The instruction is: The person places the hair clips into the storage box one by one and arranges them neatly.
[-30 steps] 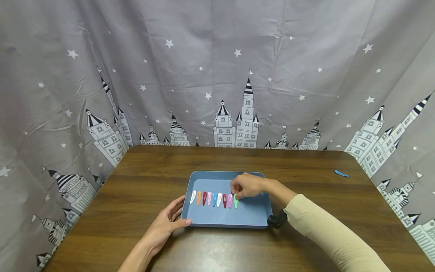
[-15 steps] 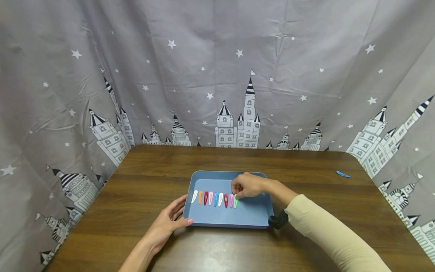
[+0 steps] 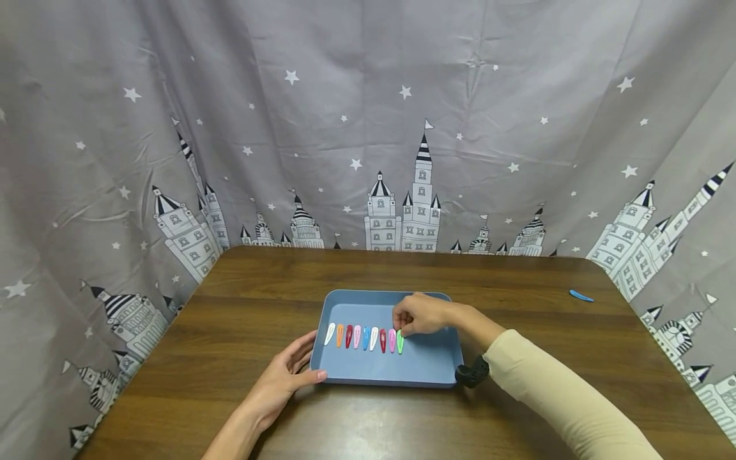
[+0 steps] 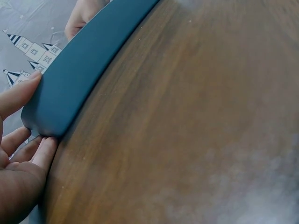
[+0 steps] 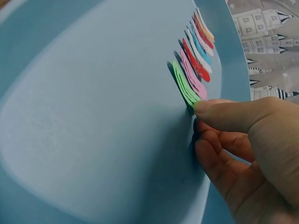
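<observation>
A shallow blue tray (image 3: 384,369) bears a row of snap hair clips in white, orange, red, pink, blue and green. My left hand (image 3: 280,378) holds the tray's near left corner, its thumb on the rim and its fingers along the outer side; the left wrist view shows those fingers at the tray's lower edge. At the right end of the row, my right hand (image 3: 424,313) pinches the wide end of the green hair clip (image 5: 183,84) between thumb and fingers. Right beside that clip lies a pink hair clip (image 5: 192,77), then a red hair clip (image 5: 196,60).
A lone blue hair clip (image 3: 581,296) lies on the brown wooden table (image 3: 276,281) at the far right. Behind the table hangs a grey curtain (image 3: 322,83) with printed castles and stars. A black strap (image 3: 473,372) sits near my right wrist, over the tray's near right corner.
</observation>
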The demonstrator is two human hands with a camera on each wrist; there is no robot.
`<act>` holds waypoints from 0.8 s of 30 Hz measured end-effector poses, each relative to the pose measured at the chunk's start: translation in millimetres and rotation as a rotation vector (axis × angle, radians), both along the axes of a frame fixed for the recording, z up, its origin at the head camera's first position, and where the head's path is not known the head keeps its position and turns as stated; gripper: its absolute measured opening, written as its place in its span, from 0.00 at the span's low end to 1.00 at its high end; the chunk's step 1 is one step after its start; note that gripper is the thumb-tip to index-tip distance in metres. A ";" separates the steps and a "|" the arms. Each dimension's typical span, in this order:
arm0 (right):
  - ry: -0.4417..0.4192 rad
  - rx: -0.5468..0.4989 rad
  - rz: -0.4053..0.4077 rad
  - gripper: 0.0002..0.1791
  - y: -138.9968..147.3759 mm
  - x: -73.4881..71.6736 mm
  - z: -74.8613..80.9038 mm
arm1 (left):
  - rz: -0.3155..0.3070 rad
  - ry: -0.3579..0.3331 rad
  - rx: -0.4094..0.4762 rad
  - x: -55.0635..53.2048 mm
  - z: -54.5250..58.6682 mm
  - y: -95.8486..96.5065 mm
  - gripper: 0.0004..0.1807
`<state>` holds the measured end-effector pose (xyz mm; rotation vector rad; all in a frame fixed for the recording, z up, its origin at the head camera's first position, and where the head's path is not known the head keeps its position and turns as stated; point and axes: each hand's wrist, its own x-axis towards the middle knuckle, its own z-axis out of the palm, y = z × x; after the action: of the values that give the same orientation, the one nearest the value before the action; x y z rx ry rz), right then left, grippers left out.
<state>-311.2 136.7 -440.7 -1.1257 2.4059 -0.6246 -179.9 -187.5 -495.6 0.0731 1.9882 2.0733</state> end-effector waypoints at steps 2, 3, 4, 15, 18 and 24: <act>0.003 -0.001 0.003 0.02 1.3 -0.6 0.4 | 0.004 0.000 0.001 0.0 -0.2 0.2 0.47; 0.007 -0.002 0.005 0.02 2.3 -0.9 1.0 | 0.004 0.001 0.001 -0.2 -0.1 0.5 0.47; 0.013 -0.001 0.004 0.02 3.6 -1.3 2.0 | 0.004 0.000 0.001 -0.5 -0.1 0.8 0.46; 0.078 -0.031 -0.008 0.04 29.4 -5.4 17.6 | 0.000 -0.006 -0.003 -1.9 1.8 2.1 0.47; 0.085 -0.049 -0.016 0.04 38.9 -6.1 22.4 | 0.002 -0.004 -0.004 -1.4 1.3 2.0 0.47; 0.116 -0.078 -0.026 0.04 57.6 -8.1 32.3 | 0.007 -0.006 -0.001 -0.4 0.4 1.1 0.47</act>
<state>-319.2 194.3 -408.4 -1.1948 2.5175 -0.6841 -180.3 -186.4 -495.2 0.0597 1.9883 2.0740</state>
